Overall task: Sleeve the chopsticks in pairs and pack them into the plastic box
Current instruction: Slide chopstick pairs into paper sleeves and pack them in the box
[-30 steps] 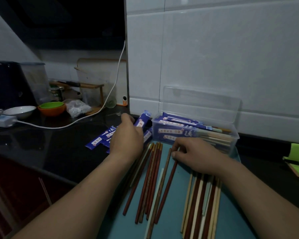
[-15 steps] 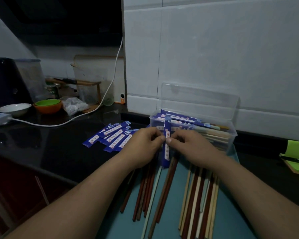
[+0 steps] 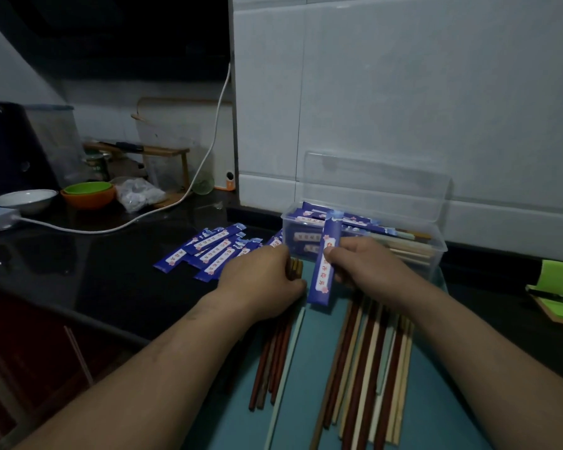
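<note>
Starting at the left, loose sleeves (image 3: 208, 248) lie fanned on the black counter (image 3: 95, 271), as they did half a second ago.

The left hand (image 3: 260, 277) has let go of the sleeve it shared with the other hand. It now sits lower and further left, palm down on the top ends of the left chopsticks (image 3: 273, 358). Its fingers are curled together with the thumb drawn in, and brown stick ends show just beyond the knuckles. Whether it grips any stick cannot be confirmed. This bundle lies on the teal mat (image 3: 312, 368), with one pale stick at its right edge.

The sleeve (image 3: 327, 258), earlier pinched from both sides, is now held by the right hand (image 3: 361, 267) alone. The thumb clamps it near mid-length against the curled fingers. It stands nearly upright, top end raised in front of the box and bottom end just above the mat. No stick is visible in it.

The right chopsticks (image 3: 371, 368) lie side by side on the mat under the right wrist, position unchanged.

The box (image 3: 437, 254) stands at the far edge of the mat against the tiled wall with its lid (image 3: 371, 183) upright behind it. Packed pairs (image 3: 355, 219) lie inside, their sleeved ends to the left.
</note>
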### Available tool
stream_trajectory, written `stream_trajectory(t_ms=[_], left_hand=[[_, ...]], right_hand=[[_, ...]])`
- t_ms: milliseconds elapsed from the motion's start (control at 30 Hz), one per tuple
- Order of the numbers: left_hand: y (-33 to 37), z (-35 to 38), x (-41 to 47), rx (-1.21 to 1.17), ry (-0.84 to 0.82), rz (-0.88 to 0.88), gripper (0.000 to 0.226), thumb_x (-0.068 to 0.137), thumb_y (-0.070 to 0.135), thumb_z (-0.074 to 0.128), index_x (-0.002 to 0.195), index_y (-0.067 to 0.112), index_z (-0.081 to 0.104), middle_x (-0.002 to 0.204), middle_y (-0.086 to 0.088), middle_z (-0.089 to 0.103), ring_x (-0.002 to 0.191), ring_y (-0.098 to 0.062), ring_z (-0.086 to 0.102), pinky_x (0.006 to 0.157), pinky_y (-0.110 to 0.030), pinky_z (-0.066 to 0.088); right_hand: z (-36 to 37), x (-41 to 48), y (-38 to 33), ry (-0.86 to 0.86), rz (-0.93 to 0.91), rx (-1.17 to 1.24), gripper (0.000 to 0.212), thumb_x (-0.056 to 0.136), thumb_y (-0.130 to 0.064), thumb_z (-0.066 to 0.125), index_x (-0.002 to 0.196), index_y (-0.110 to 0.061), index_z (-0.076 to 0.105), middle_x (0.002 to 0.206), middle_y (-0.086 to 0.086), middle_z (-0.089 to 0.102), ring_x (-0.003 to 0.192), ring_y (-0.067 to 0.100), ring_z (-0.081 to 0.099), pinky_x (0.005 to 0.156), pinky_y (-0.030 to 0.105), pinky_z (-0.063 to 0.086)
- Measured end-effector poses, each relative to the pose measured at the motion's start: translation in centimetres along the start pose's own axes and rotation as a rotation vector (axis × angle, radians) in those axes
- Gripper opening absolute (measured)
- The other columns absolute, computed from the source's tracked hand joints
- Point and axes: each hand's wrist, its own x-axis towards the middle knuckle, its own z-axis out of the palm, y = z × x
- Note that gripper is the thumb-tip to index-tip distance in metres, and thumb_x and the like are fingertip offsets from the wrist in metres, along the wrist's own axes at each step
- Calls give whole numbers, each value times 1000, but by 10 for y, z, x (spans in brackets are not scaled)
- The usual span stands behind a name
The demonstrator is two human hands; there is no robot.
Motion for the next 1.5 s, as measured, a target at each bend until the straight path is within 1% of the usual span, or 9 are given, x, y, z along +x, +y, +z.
stream_trajectory(t_ms=[267, 533, 633, 767, 1000, 1233, 1300, 1367, 1500], left_hand=[[1, 0, -1, -5, -40, 63, 28, 87, 57, 68, 99, 38, 53, 94, 12, 60, 84, -11, 57, 70, -36, 43], [8, -1, 0, 43, -19, 25, 30, 89, 56, 72, 84, 29, 59, 81, 8, 61, 75, -9, 57, 61, -32, 41], [11, 0, -1, 63, -12, -6, 37, 89, 56, 71, 75, 29, 50, 76, 9, 55, 69, -7, 51, 56, -31, 33], [17, 1, 0, 128, 22, -20, 41, 89, 57, 67, 73, 24, 49, 75, 7, 51, 75, -20, 53, 65, -33, 37], [20, -3, 3, 113, -45, -29, 35, 91, 50, 68, 74, 25, 49, 76, 5, 53, 70, -14, 52, 62, -33, 37], [13, -25, 5, -376, 44, -142, 28, 91, 35, 68, 75, 12, 72, 67, -2, 69, 67, -17, 66, 63, -35, 48], [13, -24, 4, -516, -19, -165, 27, 98, 30, 62, 81, 12, 72, 64, 3, 72, 60, -8, 65, 64, -32, 50], [14, -22, 4, -670, -89, -200, 23, 102, 26, 56, 90, 11, 70, 71, -1, 75, 62, -14, 67, 70, -34, 54], [16, -13, 10, -855, -151, -228, 20, 104, 20, 50, 91, 12, 62, 62, -4, 60, 51, -15, 52, 56, -31, 43]], right_hand=[[1, -3, -4, -17, 14, -8, 33, 104, -33, 56, 90, -8, 72, 69, -1, 70, 63, 14, 61, 67, 32, 49], [1, -4, -4, -29, 8, -35, 36, 104, -37, 56, 95, -7, 73, 80, 7, 74, 78, 28, 71, 72, 36, 55], [1, -4, -3, -34, 14, -43, 37, 104, -39, 56, 94, -8, 73, 79, 6, 74, 71, 23, 70, 71, 36, 54], [1, -4, -3, -32, 3, -39, 37, 104, -37, 56, 91, -6, 71, 77, 8, 72, 64, 15, 63, 67, 32, 49], [0, -3, -3, -39, 16, -44, 38, 105, -39, 55, 91, -7, 72, 74, 6, 72, 59, 9, 60, 65, 31, 47], [-2, -6, -6, -68, 32, 13, 33, 105, -36, 57, 92, -10, 72, 68, -2, 71, 55, 7, 61, 61, 24, 50], [-2, -8, -7, -100, 28, 32, 32, 104, -35, 58, 93, -9, 72, 70, 1, 73, 56, 11, 61, 61, 25, 51], [-2, -9, -8, -124, 18, 55, 31, 104, -36, 59, 91, -10, 72, 72, 2, 73, 55, 13, 60, 59, 25, 49], [-2, -9, -10, -167, -4, 156, 33, 105, -33, 58, 86, -8, 69, 69, 3, 70, 51, 14, 54, 51, 22, 44]])
